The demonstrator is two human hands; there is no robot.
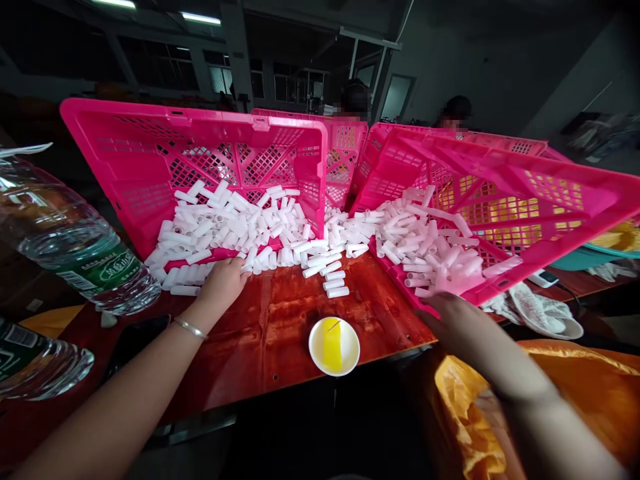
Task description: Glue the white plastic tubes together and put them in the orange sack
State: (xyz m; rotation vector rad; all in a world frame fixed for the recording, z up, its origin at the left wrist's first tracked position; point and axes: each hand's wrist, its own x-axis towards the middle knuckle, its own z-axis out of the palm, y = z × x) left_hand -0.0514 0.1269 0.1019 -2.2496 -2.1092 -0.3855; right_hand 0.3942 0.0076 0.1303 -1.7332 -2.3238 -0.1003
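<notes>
Short white plastic tubes [235, 223] lie heaped in a pink crate [200, 120] tipped on its side, spilling onto the table. My left hand [223, 283], with a silver bangle at the wrist, is at the front of this heap. Its fingers are closed at a white tube [247, 260], their tips partly hidden. More white tubes [430, 247] fill a second tipped pink crate [545, 167] on the right. Just below that crate's front edge is my right hand [453, 320], smeared by motion, so its fingers do not show clearly. Several tubes [336, 283] lie in a short row between the crates.
A white bowl [320, 357] with a yellow piece stands near the front edge of the red-brown table [280, 313]. Large water bottles [95, 260] stand at left. An orange sack [580, 373] is at lower right, white gloves [540, 313] above it. People sit behind the crates.
</notes>
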